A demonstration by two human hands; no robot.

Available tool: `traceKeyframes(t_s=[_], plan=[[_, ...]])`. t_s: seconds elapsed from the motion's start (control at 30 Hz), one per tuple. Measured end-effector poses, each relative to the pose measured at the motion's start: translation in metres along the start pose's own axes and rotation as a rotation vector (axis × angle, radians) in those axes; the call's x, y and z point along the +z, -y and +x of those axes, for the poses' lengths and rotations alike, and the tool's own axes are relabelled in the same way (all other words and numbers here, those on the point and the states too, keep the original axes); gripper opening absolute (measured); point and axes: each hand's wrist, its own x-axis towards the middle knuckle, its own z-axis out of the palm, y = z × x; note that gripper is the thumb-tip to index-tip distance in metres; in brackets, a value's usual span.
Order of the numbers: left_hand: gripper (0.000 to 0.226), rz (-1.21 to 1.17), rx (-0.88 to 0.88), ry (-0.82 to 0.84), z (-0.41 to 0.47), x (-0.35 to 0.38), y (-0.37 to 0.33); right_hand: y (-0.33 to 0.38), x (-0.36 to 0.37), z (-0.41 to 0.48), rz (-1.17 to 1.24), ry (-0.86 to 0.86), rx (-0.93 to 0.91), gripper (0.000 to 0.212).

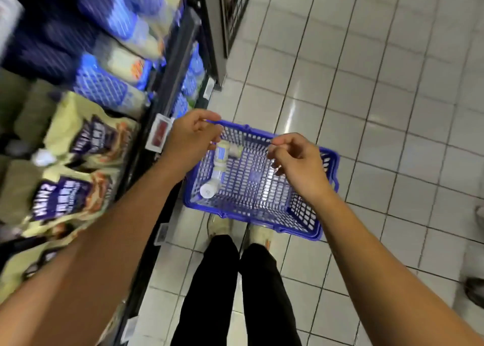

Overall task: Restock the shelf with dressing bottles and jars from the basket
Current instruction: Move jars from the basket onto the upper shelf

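1. Head view, look of the goods: blue plastic basket [303, 212] with lattice walls, set on the white tiled floor [392, 109] just beside the foot of the shelf [172, 78]. Along its left wall, a clear bottle [218, 174] on its side, white cap toward the camera. Beyond that, close against it, a cream-filled jar [222, 151] with a blue label. Just right of this, a second small pale jar [236, 150].
2. Head view, writing: "HEINZ" in white on the purple labels of cream pouches [86, 141] on the shelf at the left, with smaller lines beneath too blurred to read. Higher up, blue-netted packs [102, 83], blurred. On the shelf edge, a red-and-white price tag [159, 136], print illegible. Blue jar label also unreadable.
3. Head view, grip: left hand [191, 136] above the basket's far left corner, fingers loosely curled, nothing held. Labelled jar just below its fingertips, whether touching or apart not clear. Right hand [296, 162] over the basket's right half, fingers loosely curled, thumb near the index finger, empty, well apart from the bottle and both jars.
4. Head view, below: black trousers [209, 293] and pale shoes [220, 225] at the basket's near rim.
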Motion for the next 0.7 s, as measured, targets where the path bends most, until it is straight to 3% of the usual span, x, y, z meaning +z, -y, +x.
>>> traceKeyframes(t_s=[0.17,0.33,0.43,0.6,0.63,0.7], plan=[[0.020,0.108,-0.150,0.016,0.041,0.010,0.117,-0.105,0.035,0.053,-0.061,0.077,0.121,0.015],[0.017,0.369,-0.250,0.069,0.060,0.027,0.205,-0.193,0.069,0.098,-0.120,0.131,0.204,0.022],[0.026,0.567,-0.194,0.086,0.067,0.029,0.241,-0.236,0.091,0.120,-0.133,0.159,0.260,0.025],[0.049,1.072,-0.173,0.279,0.067,0.044,0.293,-0.298,0.128,0.150,-0.313,0.259,0.272,0.018],[0.052,1.158,-0.194,0.297,0.067,0.046,0.302,-0.309,0.135,0.156,-0.379,0.323,0.259,0.019],[0.056,1.258,-0.215,0.299,0.068,0.050,0.319,-0.328,0.143,0.166,-0.615,0.469,0.183,0.044]])
